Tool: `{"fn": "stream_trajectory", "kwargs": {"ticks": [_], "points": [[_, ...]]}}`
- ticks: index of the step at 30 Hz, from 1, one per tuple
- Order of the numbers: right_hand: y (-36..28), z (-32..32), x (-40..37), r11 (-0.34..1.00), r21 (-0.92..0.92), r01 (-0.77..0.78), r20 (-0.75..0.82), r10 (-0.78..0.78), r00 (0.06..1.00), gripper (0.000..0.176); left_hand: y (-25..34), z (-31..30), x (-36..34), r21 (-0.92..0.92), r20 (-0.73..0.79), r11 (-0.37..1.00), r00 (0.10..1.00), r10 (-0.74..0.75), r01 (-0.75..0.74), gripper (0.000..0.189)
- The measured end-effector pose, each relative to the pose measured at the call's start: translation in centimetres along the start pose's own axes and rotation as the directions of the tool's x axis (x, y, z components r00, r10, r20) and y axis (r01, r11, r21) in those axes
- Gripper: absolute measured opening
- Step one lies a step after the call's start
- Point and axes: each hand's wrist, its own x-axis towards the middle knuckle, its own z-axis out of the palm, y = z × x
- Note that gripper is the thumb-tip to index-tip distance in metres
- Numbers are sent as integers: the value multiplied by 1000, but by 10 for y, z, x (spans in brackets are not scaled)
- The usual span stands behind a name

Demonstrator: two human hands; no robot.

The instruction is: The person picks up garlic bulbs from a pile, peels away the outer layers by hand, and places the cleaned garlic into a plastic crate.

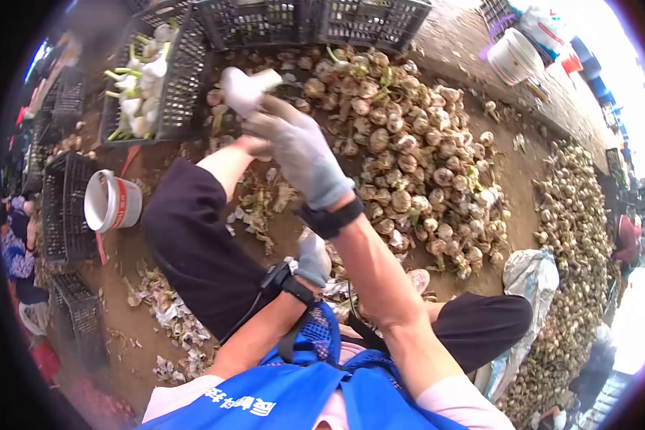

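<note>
My right hand [294, 147], in a whitish-grey glove, is stretched out toward the upper left. At its fingertips is a white garlic bulb [242, 92] with a short cut stem; both are blurred by motion. My left hand [313, 259], also gloved, stays low near my lap under the right forearm. Its fingers are partly hidden, so what it holds, if anything, does not show. A big heap of unpeeled garlic [408, 158] lies just right of my right hand. To the upper left, a black crate [183, 93] contains cleaned white garlic bulbs [145, 82] with green stems.
More black crates [254, 25] line the top and left side. A white bucket [111, 201] stands left of my knee, another bucket [514, 57] at the upper right. Garlic skins [179, 315] litter the ground. A long garlic pile [573, 236] and a plastic sack [530, 279] are rightward.
</note>
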Motion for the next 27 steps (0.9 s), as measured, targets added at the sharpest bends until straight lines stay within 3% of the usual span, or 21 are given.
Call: {"fn": "stream_trajectory", "kwargs": {"ticks": [2, 3, 4, 5, 6, 7, 8, 9, 10, 11, 14, 16, 18, 20, 21, 22, 23, 24, 25, 26, 27], "points": [[-20, 17, 15, 951, -307, 27, -31, -38, 999, 37, 8, 1, -8, 104, 88, 995, 996, -14, 5, 15], [-15, 1, 18, 863, -494, 105, -58, -153, 987, 37, 0, -10, 3, 188, 122, 981, 992, 30, -53, 15], [-8, -21, 19, 730, -664, 160, -57, -262, 963, 37, 17, 18, -27, 145, 119, 989, 993, 22, -39, 13], [-11, -47, 10, 490, -863, 123, -76, -367, 927, 36, 22, 27, -38, 268, 136, 962, 991, 14, -50, 14], [-7, -81, 2, 300, -952, -57, -182, -406, 896, 35, 23, 30, -40, 384, 155, 921, 988, 10, -69, 14], [0, -130, -6, -34, -988, -150, -112, -507, 855, 34, 21, 29, -43, 385, 227, 919, 974, -7, -83, 20], [-10, -154, -13, -219, -800, -558, -480, -324, 815, 47, 23, 33, -49, 419, 216, 905, 976, -16, -77, 20], [-21, -172, -14, -137, -622, -771, -737, -231, 635, 56, 22, 34, -48, 417, 206, 908, 977, -57, -35, 20], [-9, -215, -25, -205, -594, -778, -696, -354, 625, 56, 20, 34, -49, 419, 196, 908, 976, -100, 9, 20], [-7, -243, -30, -197, -601, -775, -713, -306, 631, 59, 17, 34, -49, 418, 192, 908, 976, -100, 11, 20], [-3, -289, -23, -157, -602, -783, -728, -295, 619, 43, 13, 35, -45, 391, 202, 916, 963, -178, 87, 19], [4, -326, -24, 28, -681, -732, -712, -258, 653, 37, 11, 30, -42, 323, 222, 938, 954, -202, 123, 19], [3, -303, -40, 434, -740, -513, -658, -314, 684, 34, 19, 35, -43, 347, 155, 929, 969, -192, 129, 25], [-14, -199, -73, 560, -713, -422, -645, -289, 707, 34, 24, 34, -42, 151, 273, 947, 908, -316, 284, 36], [-18, -148, -93, 611, -704, -362, -597, -232, 768, 33, 27, 37, -44, 73, 339, 935, 873, -350, 346, 45], [3, -134, -115, 367, -889, -272, -411, -381, 828, 33, 38, 50, -57, 25, 413, 918, 832, -370, 396, 43], [16, -112, -135, 234, -958, -165, -252, -417, 873, 33, 38, 54, -54, -84, 496, 912, 810, -312, 402, 40], [33, -94, -154, 283, -957, -66, -188, -428, 884, 32, 33, 54, -51, -190, 569, 889, 785, -245, 416, 38], [36, -80, -168, 187, -980, -69, -153, -481, 863, 30, 36, 46, -44, -231, 784, 830, 602, -151, 508, 33], [34, -72, -179, 507, -858, -82, -330, -422, 845, 30, 37, 37, -39, -126, 737, 897, 646, -202, 424, 32], [27, -73, -185, 802, -581, -142, -541, -250, 803, 30, 45, 44, -59, -49, 721, 956, 673, -166, 288, 32]]}}
